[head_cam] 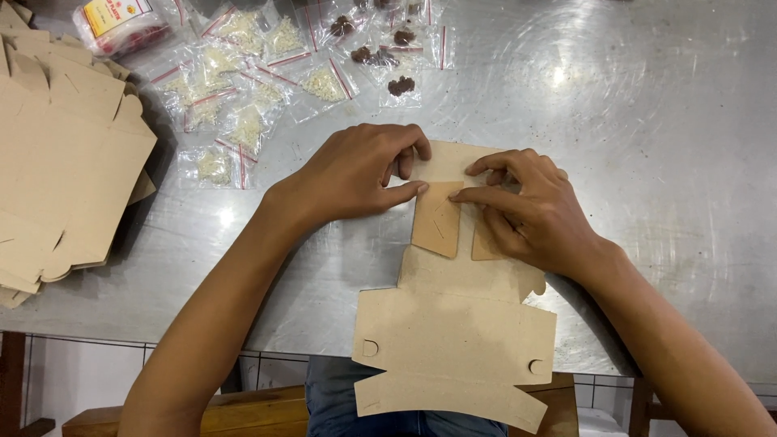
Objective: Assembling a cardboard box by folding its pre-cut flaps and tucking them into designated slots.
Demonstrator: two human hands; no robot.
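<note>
Far left of the box blank (pixel 453 324) there's a stack of blanks (pixel 57 178), with little clear bags (pixel 243 81) up beyond it on the steel worktop (pixel 664 146). The box blank lies flat, long axis running from the near edge straight away, bottom flap hanging off the edge. Left hand (pixel 356 174) is curled, thumb and fingers pressing the far flap (pixel 437 218). Right hand (pixel 530 210) is half-closed, fingertips pinning the same fold from the other side.

Open steel table (pixel 647 121) to the right; cardboard stack (pixel 65 162) and sachets (pixel 243 81) crowding the left
</note>
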